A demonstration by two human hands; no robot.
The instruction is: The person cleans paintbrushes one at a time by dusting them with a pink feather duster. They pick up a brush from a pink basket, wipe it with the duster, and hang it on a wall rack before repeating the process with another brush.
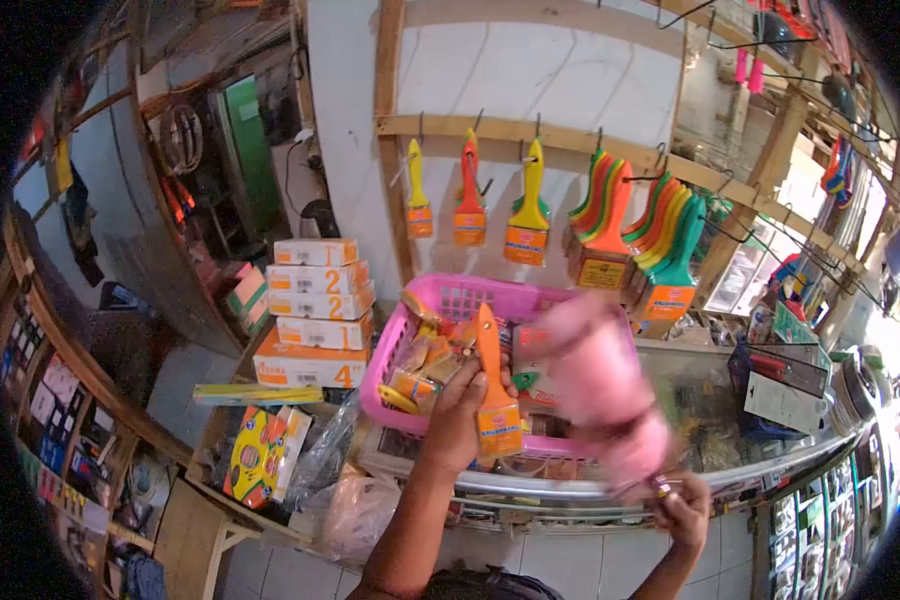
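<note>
In apparent dusting, left fingers (467,388) pinch an orange paintbrush (490,385) and right fingers (684,505) grip a pink duster (600,375); further strokes would require a steady brush.

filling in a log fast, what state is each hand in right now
Left hand: closed, holding an orange-handled paintbrush upright.
Right hand: closed, holding a pink duster-like thing, too blurred to name surely.

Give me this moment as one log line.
Left hand: holding orange brush; right hand: holding pink thing, blurred; basket: on counter
</note>
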